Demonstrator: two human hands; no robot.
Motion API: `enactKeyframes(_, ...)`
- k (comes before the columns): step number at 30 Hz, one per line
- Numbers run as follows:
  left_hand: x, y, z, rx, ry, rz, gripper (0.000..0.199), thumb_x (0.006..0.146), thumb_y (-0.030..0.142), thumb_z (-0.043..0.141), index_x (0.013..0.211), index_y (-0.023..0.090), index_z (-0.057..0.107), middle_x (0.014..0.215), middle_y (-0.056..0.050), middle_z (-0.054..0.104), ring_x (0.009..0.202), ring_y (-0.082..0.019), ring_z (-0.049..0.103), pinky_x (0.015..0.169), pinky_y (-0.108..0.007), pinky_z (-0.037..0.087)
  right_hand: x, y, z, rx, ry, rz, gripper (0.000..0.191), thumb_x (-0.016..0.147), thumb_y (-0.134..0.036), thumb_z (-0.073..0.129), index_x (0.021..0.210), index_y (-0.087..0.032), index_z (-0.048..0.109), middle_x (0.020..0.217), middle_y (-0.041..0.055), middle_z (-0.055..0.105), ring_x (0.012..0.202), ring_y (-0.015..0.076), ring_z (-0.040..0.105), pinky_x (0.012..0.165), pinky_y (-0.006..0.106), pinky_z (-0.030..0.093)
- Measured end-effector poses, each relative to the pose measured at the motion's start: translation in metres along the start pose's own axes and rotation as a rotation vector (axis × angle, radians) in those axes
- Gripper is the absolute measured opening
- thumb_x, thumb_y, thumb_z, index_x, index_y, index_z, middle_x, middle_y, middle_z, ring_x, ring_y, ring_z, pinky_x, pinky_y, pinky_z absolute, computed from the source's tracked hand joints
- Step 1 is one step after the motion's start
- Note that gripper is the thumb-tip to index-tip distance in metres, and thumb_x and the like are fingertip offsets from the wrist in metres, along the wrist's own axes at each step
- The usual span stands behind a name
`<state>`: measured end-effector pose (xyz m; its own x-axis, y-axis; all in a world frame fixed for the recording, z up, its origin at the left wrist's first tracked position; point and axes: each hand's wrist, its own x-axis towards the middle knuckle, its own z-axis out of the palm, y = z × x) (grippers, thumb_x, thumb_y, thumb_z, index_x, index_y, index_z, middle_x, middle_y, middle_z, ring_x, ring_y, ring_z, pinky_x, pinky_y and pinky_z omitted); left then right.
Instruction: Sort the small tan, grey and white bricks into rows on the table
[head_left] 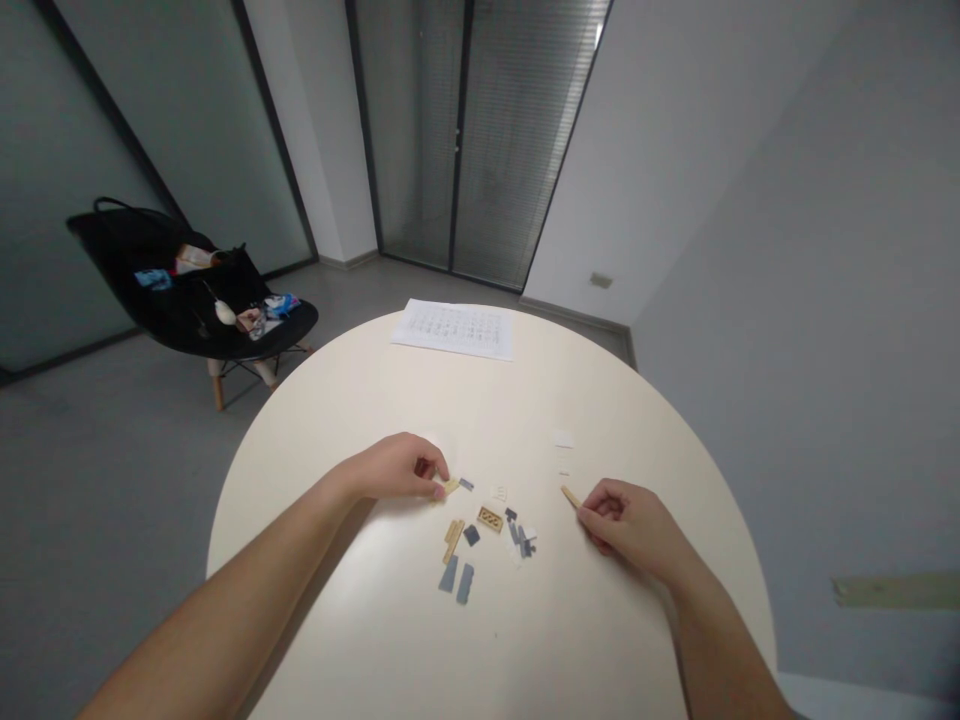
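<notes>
My left hand (409,467) is at the left of the small parts, its thumb and fingers closed on a pale yellow piece (451,486). On the right, my right hand (619,520) pinches a thin tan piece (570,496) that points up and left. Between the hands lie a tan brick with round holes (490,519), a dark grey square piece (471,535), tan strips (453,541) and several small grey and white pieces. Nearer the front are two flat blue-grey pieces, a tapered one (448,574) and a longer one (465,584).
The round white table (315,400) carries a printed paper sheet (453,330) at its far edge. Small white pieces (563,440) lie beyond my right hand. A black chair (172,320) with a bag and other items stands on the floor at the left.
</notes>
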<state>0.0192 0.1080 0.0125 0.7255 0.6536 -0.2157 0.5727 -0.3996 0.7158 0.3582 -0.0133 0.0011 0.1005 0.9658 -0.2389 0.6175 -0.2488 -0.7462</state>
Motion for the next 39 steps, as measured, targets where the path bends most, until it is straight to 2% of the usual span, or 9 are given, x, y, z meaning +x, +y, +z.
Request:
enactKeyframes(5,-0.001,0.001,0.0,0.012,-0.003,0.01,0.032,0.073,0.045,0.07,0.093,0.021,0.073,0.069,0.001,0.063,0.063,-0.014,0.057,0.056,-0.023,0.034,0.0,-0.003,0.003,-0.046,-0.018,-0.002,0.012,0.075,-0.031,0.06,0.069,-0.021,0.057,0.051,-0.0006,0.063,0.044,0.0133,0.056,0.045,0.023,0.039)
enactKeyframes(15,-0.001,0.004,0.0,0.052,-0.006,0.008,0.03,0.074,0.045,0.069,0.091,0.02,0.074,0.071,0.0,0.065,0.064,-0.014,0.057,0.056,-0.023,0.033,0.001,-0.008,0.011,-0.147,0.026,-0.034,0.012,0.075,-0.029,0.057,0.066,-0.022,0.053,0.049,-0.0022,0.061,0.042,0.0125,0.055,0.043,0.022,0.037)
enactKeyframes(26,0.0,0.004,0.0,0.062,-0.007,-0.001,0.03,0.074,0.045,0.069,0.091,0.021,0.074,0.071,0.0,0.066,0.064,-0.014,0.058,0.056,-0.023,0.034,0.005,-0.007,0.016,-0.266,0.113,-0.114,0.011,0.071,-0.027,0.057,0.063,-0.021,0.055,0.055,-0.001,0.06,0.052,0.0131,0.053,0.05,0.023,0.037)
enactKeyframes(39,-0.002,0.007,0.002,0.101,0.023,0.023,0.026,0.075,0.042,0.069,0.09,0.021,0.074,0.073,-0.001,0.067,0.064,-0.015,0.057,0.057,-0.024,0.034,0.005,-0.013,0.017,-0.3,0.1,-0.146,0.013,0.074,-0.029,0.055,0.064,-0.021,0.057,0.057,-0.001,0.06,0.055,0.014,0.054,0.054,0.025,0.038)
